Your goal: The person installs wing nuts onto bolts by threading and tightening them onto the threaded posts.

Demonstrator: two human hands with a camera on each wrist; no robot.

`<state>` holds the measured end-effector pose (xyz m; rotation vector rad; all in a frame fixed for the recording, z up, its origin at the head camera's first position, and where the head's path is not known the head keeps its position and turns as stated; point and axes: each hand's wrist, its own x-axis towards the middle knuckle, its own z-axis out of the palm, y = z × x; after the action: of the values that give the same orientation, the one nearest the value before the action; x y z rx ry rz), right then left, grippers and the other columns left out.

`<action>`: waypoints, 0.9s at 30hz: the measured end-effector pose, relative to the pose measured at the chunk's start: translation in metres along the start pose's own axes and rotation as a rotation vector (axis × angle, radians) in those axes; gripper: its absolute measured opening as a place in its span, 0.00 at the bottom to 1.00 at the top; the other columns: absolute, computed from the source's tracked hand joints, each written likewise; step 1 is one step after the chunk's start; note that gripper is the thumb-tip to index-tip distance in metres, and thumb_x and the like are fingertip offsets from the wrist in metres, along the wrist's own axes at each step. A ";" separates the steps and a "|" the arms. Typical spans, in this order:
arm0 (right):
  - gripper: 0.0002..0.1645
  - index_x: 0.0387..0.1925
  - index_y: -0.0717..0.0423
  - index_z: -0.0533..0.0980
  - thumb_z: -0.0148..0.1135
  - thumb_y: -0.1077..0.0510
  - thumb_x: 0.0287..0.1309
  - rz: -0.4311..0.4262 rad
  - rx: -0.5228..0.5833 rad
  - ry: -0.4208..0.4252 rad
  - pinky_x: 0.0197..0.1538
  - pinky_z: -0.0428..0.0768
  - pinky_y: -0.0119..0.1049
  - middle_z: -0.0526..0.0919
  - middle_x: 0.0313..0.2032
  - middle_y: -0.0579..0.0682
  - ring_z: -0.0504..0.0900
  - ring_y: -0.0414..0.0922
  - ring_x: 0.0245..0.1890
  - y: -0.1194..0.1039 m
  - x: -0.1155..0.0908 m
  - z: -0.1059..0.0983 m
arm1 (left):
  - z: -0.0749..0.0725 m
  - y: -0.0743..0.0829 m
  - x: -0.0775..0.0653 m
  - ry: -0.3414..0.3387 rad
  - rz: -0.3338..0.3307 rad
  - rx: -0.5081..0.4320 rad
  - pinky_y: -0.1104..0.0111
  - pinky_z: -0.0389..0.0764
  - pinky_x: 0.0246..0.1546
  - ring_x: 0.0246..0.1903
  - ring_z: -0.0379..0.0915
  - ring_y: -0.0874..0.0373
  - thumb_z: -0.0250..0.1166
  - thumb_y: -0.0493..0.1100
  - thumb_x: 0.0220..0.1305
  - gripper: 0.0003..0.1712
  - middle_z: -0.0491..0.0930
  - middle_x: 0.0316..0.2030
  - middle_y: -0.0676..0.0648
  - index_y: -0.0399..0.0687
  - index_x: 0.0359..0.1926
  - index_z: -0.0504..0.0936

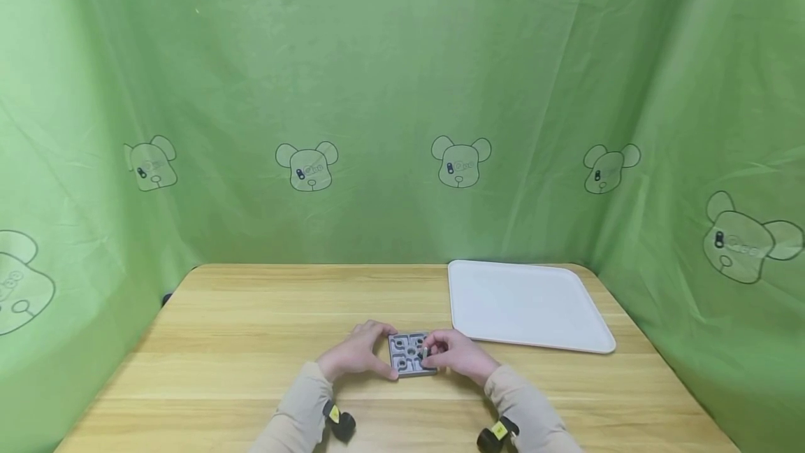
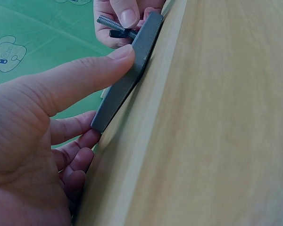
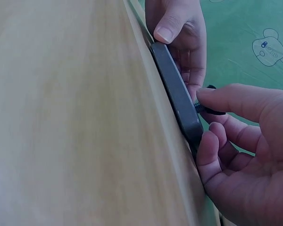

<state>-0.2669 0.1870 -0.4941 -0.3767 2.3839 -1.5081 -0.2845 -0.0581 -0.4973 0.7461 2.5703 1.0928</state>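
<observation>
A grey square plate (image 1: 411,351) with round holes and slots lies on the wooden table between the two hands. My left hand (image 1: 357,352) grips its left edge, the thumb on the near corner and fingers at the far one. Over the plate's right side, my right hand (image 1: 462,354) pinches a black wing nut (image 3: 216,112) between thumb and fingers. A silver threaded bolt (image 2: 109,21) passes through the nut and stands tilted from the plate's face in the left wrist view. Fingers partly hide the nut and the plate's right part.
A white tray (image 1: 528,303) rests at the table's back right, just beyond the right hand. Green curtains (image 1: 377,222) with bear prints surround the wooden table (image 1: 251,327) at the back and both sides. Each wrist carries a small black camera.
</observation>
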 end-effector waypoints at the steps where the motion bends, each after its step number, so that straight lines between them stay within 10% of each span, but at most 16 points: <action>1: 0.14 0.37 0.67 0.76 0.68 0.64 0.48 -0.002 -0.007 0.005 0.30 0.71 0.26 0.71 0.27 0.44 0.69 0.41 0.30 0.000 0.000 0.001 | 0.000 0.000 0.000 0.000 0.000 0.001 0.43 0.63 0.66 0.62 0.62 0.45 0.79 0.53 0.39 0.48 0.70 0.62 0.43 0.47 0.63 0.70; 27: 0.13 0.42 0.70 0.73 0.54 0.65 0.55 -0.035 0.172 -0.143 0.39 0.77 0.29 0.76 0.35 0.47 0.74 0.40 0.35 0.007 0.000 -0.012 | 0.000 0.000 -0.001 0.008 0.004 -0.009 0.43 0.63 0.66 0.61 0.62 0.45 0.79 0.53 0.38 0.49 0.70 0.62 0.43 0.47 0.63 0.71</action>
<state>-0.2717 0.2002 -0.4953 -0.4717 2.1303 -1.6292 -0.2842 -0.0585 -0.4977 0.7462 2.5695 1.1100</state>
